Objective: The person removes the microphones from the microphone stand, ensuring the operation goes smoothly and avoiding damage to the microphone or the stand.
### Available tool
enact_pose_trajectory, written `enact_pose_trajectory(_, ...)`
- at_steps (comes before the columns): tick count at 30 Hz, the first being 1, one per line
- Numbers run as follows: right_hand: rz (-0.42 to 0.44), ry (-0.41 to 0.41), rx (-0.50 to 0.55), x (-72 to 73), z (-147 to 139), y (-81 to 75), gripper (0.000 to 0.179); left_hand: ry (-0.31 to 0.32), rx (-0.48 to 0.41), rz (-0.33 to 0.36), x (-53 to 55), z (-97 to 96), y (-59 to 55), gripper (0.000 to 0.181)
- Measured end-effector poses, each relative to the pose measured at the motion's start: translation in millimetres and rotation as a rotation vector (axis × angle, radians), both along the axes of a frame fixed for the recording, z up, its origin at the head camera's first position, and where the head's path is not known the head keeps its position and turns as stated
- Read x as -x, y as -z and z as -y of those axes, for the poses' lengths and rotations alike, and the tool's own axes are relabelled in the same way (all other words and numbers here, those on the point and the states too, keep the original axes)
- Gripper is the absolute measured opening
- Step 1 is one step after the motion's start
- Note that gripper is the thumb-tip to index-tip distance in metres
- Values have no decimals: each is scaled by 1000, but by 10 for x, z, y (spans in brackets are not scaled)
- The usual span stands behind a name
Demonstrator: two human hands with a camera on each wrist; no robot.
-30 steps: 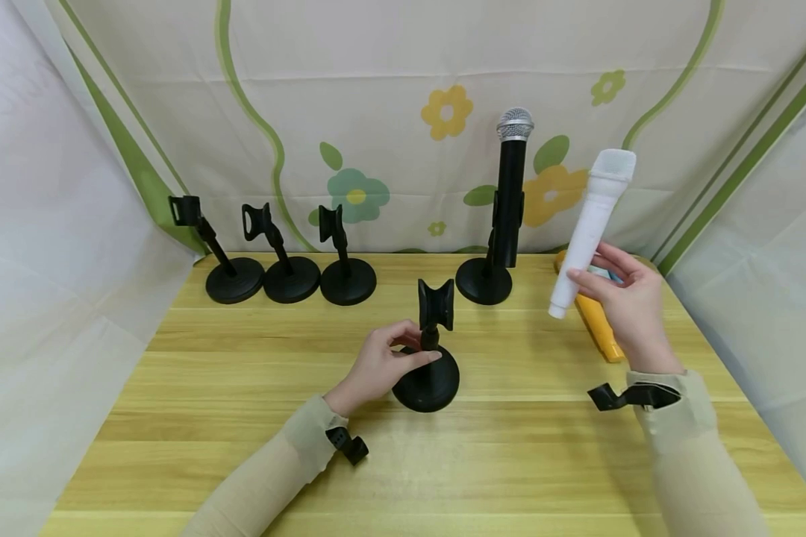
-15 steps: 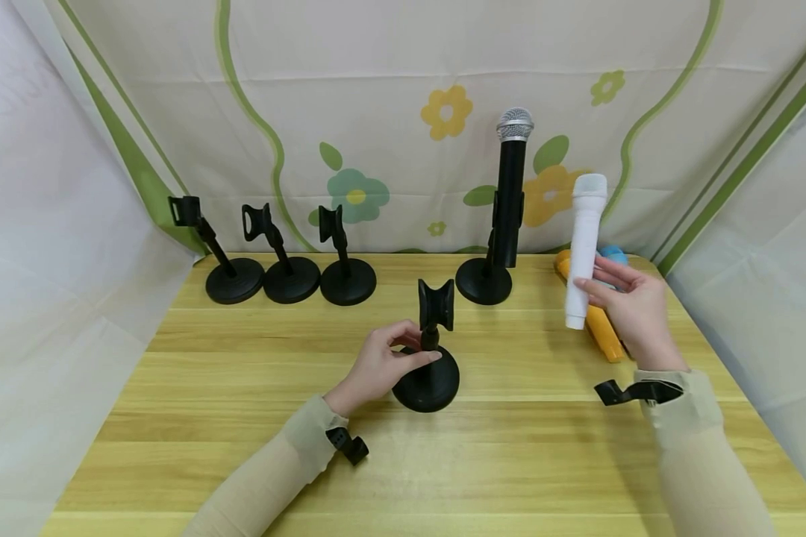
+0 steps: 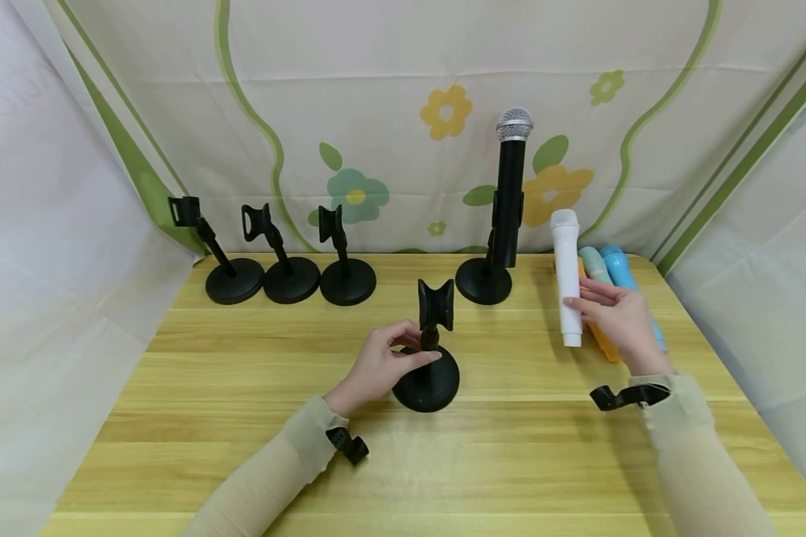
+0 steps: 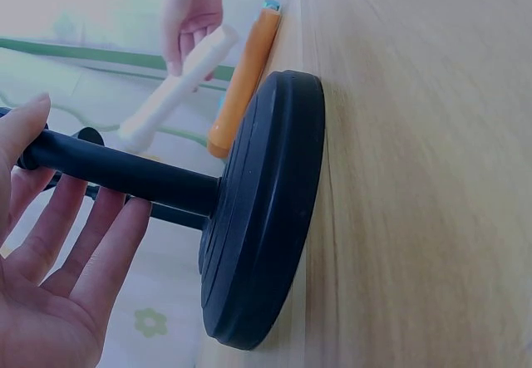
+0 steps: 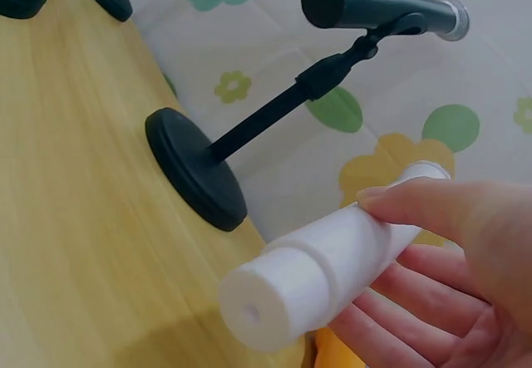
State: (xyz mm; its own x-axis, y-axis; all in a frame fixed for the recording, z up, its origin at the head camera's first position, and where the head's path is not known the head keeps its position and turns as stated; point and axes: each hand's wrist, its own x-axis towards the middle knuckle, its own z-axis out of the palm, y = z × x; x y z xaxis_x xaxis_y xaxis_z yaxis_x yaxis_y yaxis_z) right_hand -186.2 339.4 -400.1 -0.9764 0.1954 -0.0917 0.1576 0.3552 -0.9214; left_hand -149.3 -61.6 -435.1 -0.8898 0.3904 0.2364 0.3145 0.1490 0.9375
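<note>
Left hand has the front stand pinched, right hand grips the white microphone well to that stand's right, and behind the stand it's a black microphone off right, three more stands off left!

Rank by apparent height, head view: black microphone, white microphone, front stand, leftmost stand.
1. Black microphone
2. White microphone and front stand: too alike to rank; nearness to the camera may mislead.
3. Leftmost stand
</note>
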Motion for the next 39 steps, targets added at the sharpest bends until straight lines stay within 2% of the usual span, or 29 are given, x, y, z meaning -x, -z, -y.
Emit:
enact_pose_trajectory(4,33,-31,-46,-4,0,75,73,1,0,2,-2,-2,-4,15)
enact_pose_trajectory(10,116,-26,-114,12,6,150,76,1,6,-2,-2,-5,4,14)
enact_pose_trajectory(16,154,-35,-160,6,13,190,75,3,0,-2,-1,-9,4,14)
enact_pose_trajectory(33,186,-57,-237,-19,-41,248,76,-3,12,8,-6,-1,-16,14)
enact_pose_trajectory(39,109,-76,-341,-40,-77,260,69,-3,11,4,-7,-2,-16,14)
